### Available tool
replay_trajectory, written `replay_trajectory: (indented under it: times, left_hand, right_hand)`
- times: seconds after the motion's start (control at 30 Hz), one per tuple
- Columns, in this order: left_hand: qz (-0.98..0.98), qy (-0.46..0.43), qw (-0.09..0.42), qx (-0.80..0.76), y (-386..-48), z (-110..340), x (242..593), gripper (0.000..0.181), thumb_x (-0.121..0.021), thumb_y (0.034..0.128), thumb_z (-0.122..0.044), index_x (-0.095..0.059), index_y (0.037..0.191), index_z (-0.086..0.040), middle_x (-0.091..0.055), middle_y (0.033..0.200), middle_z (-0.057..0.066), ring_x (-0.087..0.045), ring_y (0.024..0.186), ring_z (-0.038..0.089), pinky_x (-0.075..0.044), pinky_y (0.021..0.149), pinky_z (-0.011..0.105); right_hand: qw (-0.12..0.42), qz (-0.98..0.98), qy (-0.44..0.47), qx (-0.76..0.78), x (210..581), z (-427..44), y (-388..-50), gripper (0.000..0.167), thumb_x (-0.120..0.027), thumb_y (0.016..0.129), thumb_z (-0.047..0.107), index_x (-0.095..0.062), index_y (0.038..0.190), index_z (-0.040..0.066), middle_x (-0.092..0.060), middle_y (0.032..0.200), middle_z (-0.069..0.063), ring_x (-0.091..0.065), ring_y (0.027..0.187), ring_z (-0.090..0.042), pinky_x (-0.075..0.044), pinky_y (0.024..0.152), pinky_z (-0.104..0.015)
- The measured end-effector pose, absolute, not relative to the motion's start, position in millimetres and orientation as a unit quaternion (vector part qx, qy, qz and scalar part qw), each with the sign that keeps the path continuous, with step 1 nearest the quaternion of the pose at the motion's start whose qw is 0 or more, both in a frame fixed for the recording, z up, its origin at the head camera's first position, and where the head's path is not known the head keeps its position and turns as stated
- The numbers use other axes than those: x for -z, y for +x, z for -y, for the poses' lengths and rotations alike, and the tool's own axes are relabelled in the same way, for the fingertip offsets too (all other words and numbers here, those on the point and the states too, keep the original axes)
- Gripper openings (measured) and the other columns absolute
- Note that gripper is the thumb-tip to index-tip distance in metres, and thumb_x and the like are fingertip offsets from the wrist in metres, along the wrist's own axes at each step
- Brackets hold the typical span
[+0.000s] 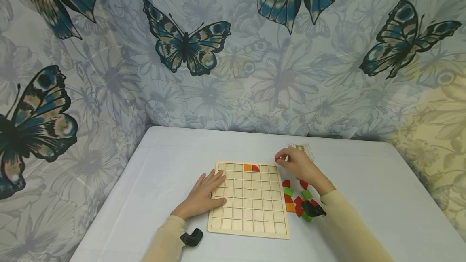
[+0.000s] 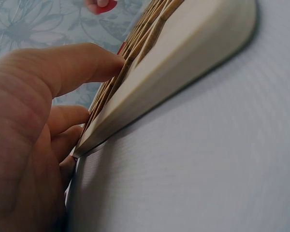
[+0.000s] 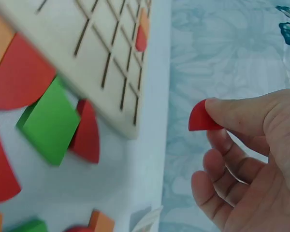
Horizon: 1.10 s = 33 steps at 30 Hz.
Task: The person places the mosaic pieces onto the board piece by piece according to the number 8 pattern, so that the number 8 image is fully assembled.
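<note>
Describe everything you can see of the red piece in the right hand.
The red piece is small and plain red, with a curved side and a straight lower edge in the right wrist view, so what shows resembles a quarter circle. It looks smooth; its material is unclear. The grip of the right hand pinches it, the thumb covering part of it. It is held in the air above the white table, near the gridded board's far right corner, apart from the board.

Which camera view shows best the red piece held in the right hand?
The right wrist view: the red piece is large there, its curved edge clear, pinched by the right hand. The head view shows it tiny; the left wrist view, only partly, near the top.
</note>
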<state>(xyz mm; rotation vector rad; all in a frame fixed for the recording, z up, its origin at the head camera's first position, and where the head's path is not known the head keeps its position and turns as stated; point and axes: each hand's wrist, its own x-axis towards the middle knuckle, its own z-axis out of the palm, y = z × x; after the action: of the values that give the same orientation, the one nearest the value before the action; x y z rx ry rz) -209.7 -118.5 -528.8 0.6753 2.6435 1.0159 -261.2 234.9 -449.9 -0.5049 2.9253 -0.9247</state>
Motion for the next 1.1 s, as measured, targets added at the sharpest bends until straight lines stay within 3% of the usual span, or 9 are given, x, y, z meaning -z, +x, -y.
replay_trajectory:
  times: [0.23, 0.77, 1.1]
  left_hand:
    - [-0.901, 0.228, 0.118, -0.350, -210, 118, 528, 0.076, -0.066, 0.0926, -0.041, -0.038, 0.158, -0.015, -0.023, 0.170, -0.002, -0.007, 0.161, 0.022, 0.003, 0.131, 0.048]
    - [-0.898, 0.238, 0.109, -0.353, -210, 119, 528, 0.076, -0.065, 0.0925, -0.041, -0.039, 0.157, -0.012, -0.025, 0.169, 0.002, -0.010, 0.161, 0.026, 0.001, 0.131, 0.052]
    - [-0.898, 0.236, 0.115, -0.353, -209, 119, 526, 0.075, -0.066, 0.0924, -0.040, -0.039, 0.157, -0.012, -0.025, 0.169, 0.002, -0.010, 0.161, 0.026, 0.001, 0.131, 0.051]
  right_hand:
    - [0.053, -0.934, -0.138, 0.325, 443, -225, -264, 0.014, -0.063, 0.100, 0.021, -0.072, 0.106, 0.013, -0.068, 0.095, -0.003, -0.055, 0.081, -0.018, -0.047, 0.065, -0.030]
    - [0.046, -0.916, -0.168, 0.362, 438, -200, -272, 0.009, -0.065, 0.099, 0.022, -0.073, 0.099, 0.016, -0.068, 0.091, -0.001, -0.057, 0.081, -0.018, -0.048, 0.063, -0.029]
    - [0.040, -0.906, -0.173, 0.384, 440, -188, -274, 0.016, -0.066, 0.098, 0.018, -0.068, 0.112, 0.010, -0.067, 0.092, -0.005, -0.060, 0.083, -0.017, -0.049, 0.064, -0.028]
